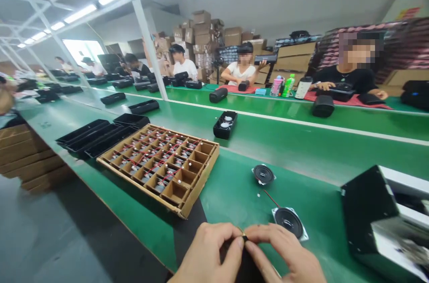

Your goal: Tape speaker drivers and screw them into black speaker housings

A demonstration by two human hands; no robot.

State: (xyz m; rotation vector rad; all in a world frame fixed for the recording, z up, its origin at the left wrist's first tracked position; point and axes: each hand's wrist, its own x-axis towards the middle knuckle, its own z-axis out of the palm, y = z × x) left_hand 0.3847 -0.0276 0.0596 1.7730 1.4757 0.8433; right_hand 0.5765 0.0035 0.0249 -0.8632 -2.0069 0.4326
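My left hand [211, 254] and my right hand [284, 251] meet at the bottom centre, thumbs and forefingers pinched together. Between the fingertips is a small black piece [245, 239] with a thin yellowish strip at its top; its kind is too small to make out. Beneath the hands shows part of a black object [247, 269], mostly hidden by them. Just beyond my right hand lies a square-framed speaker [288, 222] with a red wire, cone up. A second, round speaker [263, 174] rests farther off on the green tabletop [231, 185].
To the left, a cardboard divider tray [201, 193] holds parts with red wires. Black casings [97, 138] lie behind it; another casing [225, 125] holds white-backed round parts. A black-and-white machine [368, 216] stands right. Co-workers [345, 80] sit across the conveyor.
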